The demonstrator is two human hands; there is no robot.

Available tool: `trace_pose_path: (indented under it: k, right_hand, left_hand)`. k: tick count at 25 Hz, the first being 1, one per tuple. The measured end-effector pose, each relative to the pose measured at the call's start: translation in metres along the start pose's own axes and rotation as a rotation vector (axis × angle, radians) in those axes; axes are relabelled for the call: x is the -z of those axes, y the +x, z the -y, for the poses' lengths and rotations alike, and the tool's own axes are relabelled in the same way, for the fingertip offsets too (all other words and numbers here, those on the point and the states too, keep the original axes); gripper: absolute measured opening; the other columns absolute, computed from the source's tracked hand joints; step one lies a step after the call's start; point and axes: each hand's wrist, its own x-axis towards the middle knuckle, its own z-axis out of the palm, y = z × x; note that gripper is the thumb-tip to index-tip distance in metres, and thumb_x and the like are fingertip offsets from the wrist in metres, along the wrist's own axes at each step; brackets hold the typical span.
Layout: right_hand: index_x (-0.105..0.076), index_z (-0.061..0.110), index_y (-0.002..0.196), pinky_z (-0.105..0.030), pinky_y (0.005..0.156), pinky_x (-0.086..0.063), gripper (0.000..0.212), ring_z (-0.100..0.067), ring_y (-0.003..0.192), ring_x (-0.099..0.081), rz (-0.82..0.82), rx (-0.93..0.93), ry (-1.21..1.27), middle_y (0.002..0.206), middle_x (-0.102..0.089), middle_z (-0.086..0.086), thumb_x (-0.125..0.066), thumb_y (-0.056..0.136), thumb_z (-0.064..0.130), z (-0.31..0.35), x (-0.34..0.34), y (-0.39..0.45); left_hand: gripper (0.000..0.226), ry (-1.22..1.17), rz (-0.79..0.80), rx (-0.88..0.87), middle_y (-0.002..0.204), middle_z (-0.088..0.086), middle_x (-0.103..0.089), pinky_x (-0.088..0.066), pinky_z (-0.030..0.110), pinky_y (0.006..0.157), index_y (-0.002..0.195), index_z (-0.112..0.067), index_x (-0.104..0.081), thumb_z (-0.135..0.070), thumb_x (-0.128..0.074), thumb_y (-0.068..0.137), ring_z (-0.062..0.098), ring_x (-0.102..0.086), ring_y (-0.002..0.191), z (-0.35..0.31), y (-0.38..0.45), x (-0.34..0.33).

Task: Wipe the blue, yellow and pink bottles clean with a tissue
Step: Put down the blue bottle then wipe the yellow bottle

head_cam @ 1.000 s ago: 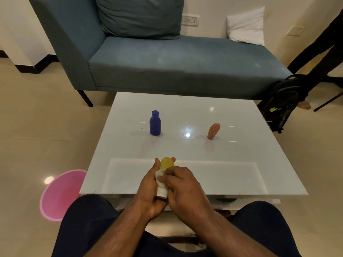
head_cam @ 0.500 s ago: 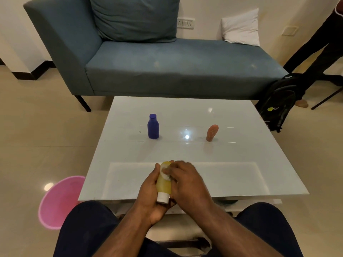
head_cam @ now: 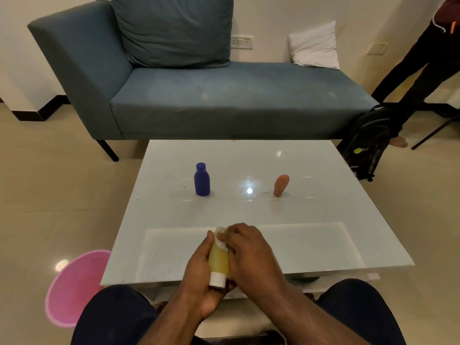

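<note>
- The pink bin (head_cam: 74, 286) sits on the floor, left of the table's (head_cam: 311, 220) near left corner
- The blue bottle (head_cam: 201, 180) stands upright on the table, left of its middle and well beyond my hands
- My left hand (head_cam: 199, 277) is at the table's near edge, wrapped round the yellow bottle (head_cam: 218, 262) from the left, with my thumb up along its side
- The yellow bottle is tilted in that grip, its white cap (head_cam: 217, 280) pointing down toward me, over the near edge of the table
- The tissue (head_cam: 221, 238) is a small white wad pressed on the bottle's far end
- My right hand (head_cam: 249, 252) comes in from the right, fingers curled over the tissue and pinching it against the bottle; both hands are together on it
- The pink bottle (head_cam: 281, 185) stands on the table, right of its middle, leaning a little, level with the blue one and well apart from it
- A black backpack (head_cam: 368, 145) rests on the floor past the table's far right corner
</note>
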Motion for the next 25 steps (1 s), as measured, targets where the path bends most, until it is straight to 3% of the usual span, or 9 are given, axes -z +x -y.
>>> trace_pose_path:
  k: [3, 7, 13, 17, 22, 25]
  right_hand:
    - [-0.065, 0.024, 0.115, -0.022, 0.088, -0.045, 0.033, -0.010, 0.102, -0.050, 0.074, 0.077, 0.026, 0.114, -0.060, 0.005, -0.043, 0.092, 0.030, 0.016, -0.003, -0.021]
    - [-0.062, 0.020, 0.119, -0.023, 0.097, -0.039, 0.033, -0.014, 0.109, -0.049, 0.070, -0.027, 0.024, 0.120, -0.057, 0.002, -0.048, 0.091, 0.029, -0.002, 0.003, 0.006]
    - [-0.064, 0.026, 0.115, -0.015, 0.086, -0.038, 0.029, -0.005, 0.100, -0.048, 0.069, 0.057, 0.052, 0.112, -0.059, 0.007, -0.047, 0.092, 0.029, 0.010, -0.003, -0.013]
    - [-0.067, 0.015, 0.111, -0.022, 0.084, -0.039, 0.032, -0.020, 0.101, -0.054, -0.017, -0.035, -0.020, 0.109, -0.062, -0.001, -0.049, 0.086, 0.024, -0.007, 0.001, 0.015]
    - [-0.066, 0.020, 0.114, -0.026, 0.084, -0.047, 0.031, -0.017, 0.101, -0.053, 0.080, 0.114, -0.024, 0.111, -0.062, 0.001, -0.053, 0.086, 0.022, 0.014, 0.003, -0.014]
    - [-0.064, 0.018, 0.119, -0.021, 0.085, -0.036, 0.030, -0.020, 0.105, -0.051, 0.013, 0.033, -0.034, 0.116, -0.059, -0.003, -0.056, 0.089, 0.020, 0.002, 0.011, 0.014]
  left_hand:
    - [0.050, -0.041, -0.005, -0.028, 0.126, 0.020, -0.067, -0.048, 0.053, 0.102, 0.126, -0.016, -0.069, -0.051, -0.050, 0.096, 0.036, -0.065, 0.112, -0.003, -0.001, 0.001]
    - [0.055, 0.007, -0.031, 0.016, 0.115, 0.018, -0.071, -0.049, 0.044, 0.082, 0.125, -0.013, -0.067, -0.053, -0.058, 0.088, 0.033, -0.067, 0.097, 0.001, -0.001, -0.003]
    - [0.050, -0.032, -0.015, -0.010, 0.124, 0.019, -0.069, -0.050, 0.051, 0.098, 0.124, -0.016, -0.070, -0.052, -0.050, 0.096, 0.036, -0.066, 0.111, -0.004, -0.002, -0.004]
    - [0.055, 0.058, -0.053, -0.002, 0.109, 0.016, -0.072, -0.049, 0.040, 0.072, 0.129, -0.013, -0.064, -0.053, -0.054, 0.092, 0.030, -0.069, 0.087, 0.000, -0.001, -0.008]
    - [0.062, 0.029, -0.004, -0.035, 0.125, 0.018, -0.069, -0.053, 0.051, 0.090, 0.128, -0.019, -0.066, -0.064, -0.039, 0.095, 0.037, -0.067, 0.112, -0.006, -0.005, -0.008]
    - [0.071, 0.153, -0.052, -0.061, 0.097, 0.013, -0.075, -0.050, 0.037, 0.066, 0.115, -0.017, -0.068, -0.075, -0.037, 0.088, 0.028, -0.069, 0.084, -0.005, -0.006, -0.013]
